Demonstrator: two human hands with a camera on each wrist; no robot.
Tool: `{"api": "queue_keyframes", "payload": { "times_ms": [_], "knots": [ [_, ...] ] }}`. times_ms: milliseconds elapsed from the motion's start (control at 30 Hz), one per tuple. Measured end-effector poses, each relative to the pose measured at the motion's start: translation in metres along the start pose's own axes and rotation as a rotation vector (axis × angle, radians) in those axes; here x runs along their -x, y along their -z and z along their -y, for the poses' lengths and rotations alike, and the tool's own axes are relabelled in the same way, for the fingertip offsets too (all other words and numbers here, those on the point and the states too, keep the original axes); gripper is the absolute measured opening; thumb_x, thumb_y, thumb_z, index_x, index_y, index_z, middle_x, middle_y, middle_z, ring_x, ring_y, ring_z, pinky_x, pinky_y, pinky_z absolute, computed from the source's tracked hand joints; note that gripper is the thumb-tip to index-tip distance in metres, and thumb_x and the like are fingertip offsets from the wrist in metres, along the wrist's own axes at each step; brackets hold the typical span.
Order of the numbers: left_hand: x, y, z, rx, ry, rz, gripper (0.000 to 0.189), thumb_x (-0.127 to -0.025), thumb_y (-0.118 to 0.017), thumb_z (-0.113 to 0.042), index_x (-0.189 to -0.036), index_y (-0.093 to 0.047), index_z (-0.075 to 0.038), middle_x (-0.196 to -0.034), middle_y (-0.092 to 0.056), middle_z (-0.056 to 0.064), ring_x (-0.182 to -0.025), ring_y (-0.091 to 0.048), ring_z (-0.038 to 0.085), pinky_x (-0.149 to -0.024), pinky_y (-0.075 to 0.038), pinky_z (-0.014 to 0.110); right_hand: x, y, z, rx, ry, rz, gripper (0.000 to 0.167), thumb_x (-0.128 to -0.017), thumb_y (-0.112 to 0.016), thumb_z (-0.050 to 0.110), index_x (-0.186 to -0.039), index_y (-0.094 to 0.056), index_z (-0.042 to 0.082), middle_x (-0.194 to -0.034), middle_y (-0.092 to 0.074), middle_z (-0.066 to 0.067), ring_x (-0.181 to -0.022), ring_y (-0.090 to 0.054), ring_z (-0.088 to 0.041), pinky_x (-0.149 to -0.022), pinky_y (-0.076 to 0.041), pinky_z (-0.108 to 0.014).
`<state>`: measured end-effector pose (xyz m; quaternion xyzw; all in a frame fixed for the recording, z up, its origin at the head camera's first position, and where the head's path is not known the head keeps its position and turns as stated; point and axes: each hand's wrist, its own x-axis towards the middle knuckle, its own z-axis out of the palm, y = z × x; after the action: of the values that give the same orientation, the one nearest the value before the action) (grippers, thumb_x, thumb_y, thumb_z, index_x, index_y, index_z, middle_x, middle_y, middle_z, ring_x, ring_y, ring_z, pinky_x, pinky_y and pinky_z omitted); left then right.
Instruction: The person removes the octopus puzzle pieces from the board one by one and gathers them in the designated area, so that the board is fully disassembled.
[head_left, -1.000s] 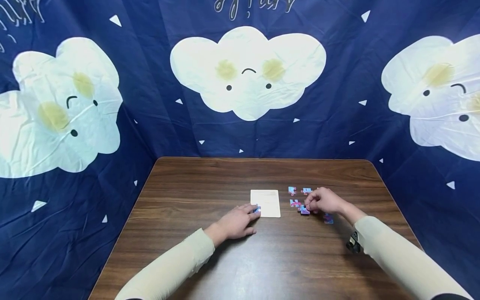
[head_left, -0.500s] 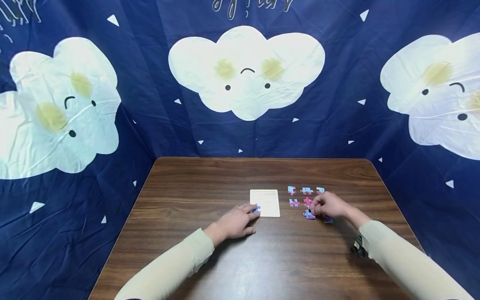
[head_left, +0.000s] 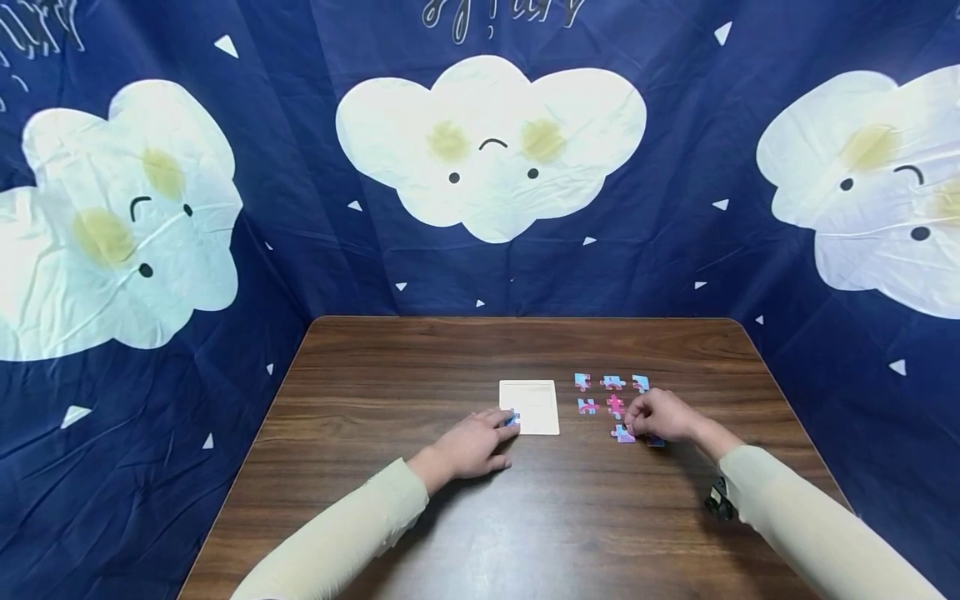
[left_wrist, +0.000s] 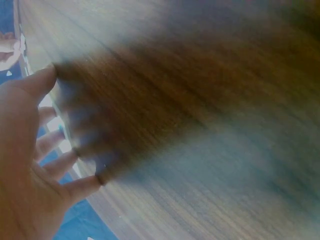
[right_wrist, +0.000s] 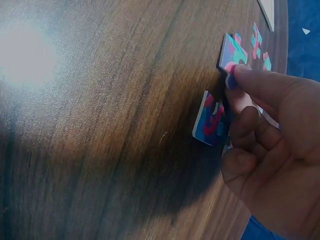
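My left hand (head_left: 471, 444) lies at the left edge of a square white puzzle tray (head_left: 542, 421), its fingers spread and fairly straight. A blue puzzle piece (head_left: 513, 416) sits in the tray's near left corner, partly covered by those fingertips. With thumb and forefinger, my right hand (head_left: 662, 414) pinches the knob of a blue, pink and purple puzzle piece (right_wrist: 229, 52); its other fingers are curled. Low over the table, that hand hides part of the group behind it. Another dark blue and pink puzzle piece (right_wrist: 209, 122) lies on the table just beside it.
Several loose puzzle pieces, among them a pink one (head_left: 616, 405) and a corner one (head_left: 582, 382), lie in spaced rows right of the tray. The wooden table (head_left: 420, 358) ends at a dark blue cloth backdrop (head_left: 442, 279) with printed clouds.
My right hand has moved right and slightly nearer with its puzzle piece, away from the tray. More of the loose pieces now show. The left hand stays in place.
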<state>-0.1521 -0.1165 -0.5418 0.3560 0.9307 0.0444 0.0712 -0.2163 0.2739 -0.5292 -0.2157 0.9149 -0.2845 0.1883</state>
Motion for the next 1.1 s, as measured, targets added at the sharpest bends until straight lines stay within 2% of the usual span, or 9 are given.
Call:
{"api": "queue_keyframes", "payload": {
  "times_ms": [367,533,667,767,933,1100],
  "knots": [
    [0.001,-0.002,-0.001,-0.022,-0.004,0.002,0.065,-0.1,-0.062,-0.049,-0.154,-0.049,-0.017,-0.161,-0.043,0.011,-0.146,-0.044,0.032,-0.115,-0.043,0.052,0.0,-0.004,0.0,0.035,-0.022,-0.028,0.013,-0.083,-0.076,0.003,-0.08,-0.075,0.015,-0.076,-0.068,0.009,-0.07,-0.057,-0.009,-0.067,-0.048,-0.028],
    [0.003,-0.001,-0.001,-0.015,0.004,0.005,0.064,-0.101,-0.06,-0.049,-0.155,-0.048,-0.018,-0.162,-0.041,0.01,-0.147,-0.043,0.032,-0.116,-0.042,0.053,-0.001,-0.002,0.003,0.052,-0.017,-0.03,0.008,-0.083,-0.077,0.004,-0.081,-0.076,0.012,-0.074,-0.067,0.009,-0.069,-0.058,-0.009,-0.066,-0.048,-0.027],
    [0.004,-0.002,0.0,-0.01,0.008,0.0,0.064,-0.1,-0.061,-0.05,-0.155,-0.048,-0.02,-0.162,-0.041,0.009,-0.147,-0.043,0.032,-0.115,-0.042,0.057,-0.004,0.001,0.006,0.024,-0.023,-0.025,0.004,-0.085,-0.078,0.006,-0.084,-0.075,0.008,-0.074,-0.067,0.007,-0.068,-0.059,-0.009,-0.065,-0.05,-0.028],
    [0.004,-0.004,0.001,-0.018,-0.002,-0.013,0.064,-0.099,-0.062,-0.049,-0.155,-0.049,-0.02,-0.161,-0.042,0.01,-0.146,-0.043,0.032,-0.116,-0.04,0.056,-0.008,0.001,0.01,0.02,-0.008,-0.036,0.005,-0.087,-0.078,0.009,-0.084,-0.074,0.011,-0.074,-0.068,0.007,-0.066,-0.059,-0.008,-0.066,-0.05,-0.028],
    [0.004,-0.006,0.002,-0.047,-0.02,-0.031,0.063,-0.099,-0.062,-0.05,-0.153,-0.051,-0.02,-0.159,-0.044,0.014,-0.144,-0.045,0.032,-0.12,-0.037,0.05,-0.017,0.0,0.02,0.056,0.063,-0.064,0.007,-0.085,-0.081,0.013,-0.082,-0.075,0.014,-0.073,-0.069,0.011,-0.065,-0.058,-0.003,-0.069,-0.049,-0.027],
    [0.004,-0.007,0.003,-0.044,-0.003,-0.028,0.062,-0.1,-0.061,-0.051,-0.155,-0.049,-0.024,-0.16,-0.043,0.012,-0.145,-0.044,0.032,-0.118,-0.037,0.055,-0.029,0.0,0.037,0.07,0.095,-0.068,0.006,-0.085,-0.081,0.014,-0.083,-0.075,0.013,-0.069,-0.069,0.01,-0.064,-0.059,-0.002,-0.071,-0.05,-0.029]
  ]
}}
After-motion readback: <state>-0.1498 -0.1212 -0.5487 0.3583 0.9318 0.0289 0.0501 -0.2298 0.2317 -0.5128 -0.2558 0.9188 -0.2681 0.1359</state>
